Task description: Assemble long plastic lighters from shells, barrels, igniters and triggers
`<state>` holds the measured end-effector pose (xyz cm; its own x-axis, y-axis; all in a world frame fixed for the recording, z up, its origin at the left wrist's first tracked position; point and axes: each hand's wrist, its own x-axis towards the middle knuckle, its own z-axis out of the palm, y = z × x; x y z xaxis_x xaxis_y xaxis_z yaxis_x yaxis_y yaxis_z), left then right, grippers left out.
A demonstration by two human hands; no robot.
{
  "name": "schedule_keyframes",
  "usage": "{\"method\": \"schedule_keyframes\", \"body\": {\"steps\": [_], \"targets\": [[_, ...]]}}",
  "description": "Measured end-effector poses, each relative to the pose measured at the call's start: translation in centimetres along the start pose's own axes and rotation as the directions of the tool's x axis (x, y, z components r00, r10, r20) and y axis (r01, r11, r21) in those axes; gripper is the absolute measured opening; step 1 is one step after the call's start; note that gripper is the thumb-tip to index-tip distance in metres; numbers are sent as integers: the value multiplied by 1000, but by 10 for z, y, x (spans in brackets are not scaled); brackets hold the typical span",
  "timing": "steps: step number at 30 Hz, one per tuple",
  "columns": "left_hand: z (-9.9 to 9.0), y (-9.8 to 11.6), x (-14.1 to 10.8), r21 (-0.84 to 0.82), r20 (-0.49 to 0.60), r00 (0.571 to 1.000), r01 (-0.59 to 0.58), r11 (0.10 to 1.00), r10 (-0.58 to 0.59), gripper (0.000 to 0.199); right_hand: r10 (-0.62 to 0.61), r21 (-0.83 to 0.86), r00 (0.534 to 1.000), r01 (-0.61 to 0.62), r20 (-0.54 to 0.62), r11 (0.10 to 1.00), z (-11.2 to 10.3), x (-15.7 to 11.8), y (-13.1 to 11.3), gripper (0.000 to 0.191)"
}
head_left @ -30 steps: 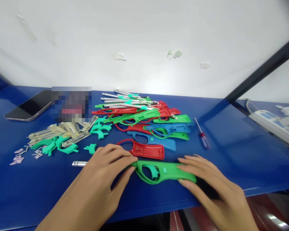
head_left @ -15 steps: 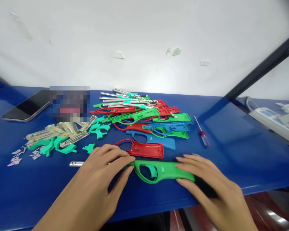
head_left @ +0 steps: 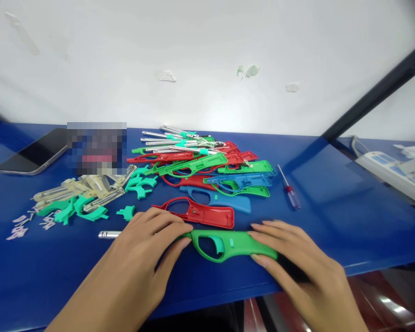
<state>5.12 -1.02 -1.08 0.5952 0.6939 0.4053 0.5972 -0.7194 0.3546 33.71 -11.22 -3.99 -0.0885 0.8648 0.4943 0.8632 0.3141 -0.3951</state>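
A green gas lighter [head_left: 242, 244] with a teal trigger lies level near the table's front edge. My left hand [head_left: 141, 258] pinches its neck between thumb and fingers, and the silver tube tip shows beyond that hand. The handle end sits between the thumb and fingers of my right hand [head_left: 304, 267], so both hands are closed on the lighter. Just behind it rests a red lighter shell half [head_left: 210, 216], inner side up. A loose teal trigger piece [head_left: 126, 212] is beside my left fingers.
Green, red and blue shell halves [head_left: 242, 182] and silver lighter tubes [head_left: 179, 143] are heaped at the back. Clear fuel tanks [head_left: 100, 186], teal triggers [head_left: 90, 210] and small white bits [head_left: 19, 226] lie left. A screwdriver [head_left: 292, 196], phone [head_left: 34, 152] and power strip [head_left: 394, 175] surround them.
The view has shifted slightly. Both hands keep the same hold on the green lighter, which has barely moved.
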Motion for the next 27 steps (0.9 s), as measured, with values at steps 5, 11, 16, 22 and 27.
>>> {"method": "schedule_keyframes", "body": {"steps": [5, 11, 16, 22, 27], "targets": [[0, 1, -2, 18, 45, 998, 44, 999, -45, 25, 3, -9, 1000, -3, -9, 1000, -1, 1, -1, 21], [0, 1, -5, 61, 73, 996, 44, 997, -49, 30, 3, -13, 1000, -4, -22, 1000, -1, 2, -4, 20], [-1, 0, -8, 79, 89, 993, 67, 995, -74, 29, 14, 0, 999, -14, -30, 1000, -1, 1, -3, 20], [-1, -1, -7, 72, 104, 992, 70, 995, -77, 32, 29, -22, 999, -30, -27, 999, 0, 1, -3, 20], [1, -1, -6, 64, 76, 996, 48, 997, -53, 32, 52, -1, 999, -52, -11, 999, 0, 1, -3, 23]]}}
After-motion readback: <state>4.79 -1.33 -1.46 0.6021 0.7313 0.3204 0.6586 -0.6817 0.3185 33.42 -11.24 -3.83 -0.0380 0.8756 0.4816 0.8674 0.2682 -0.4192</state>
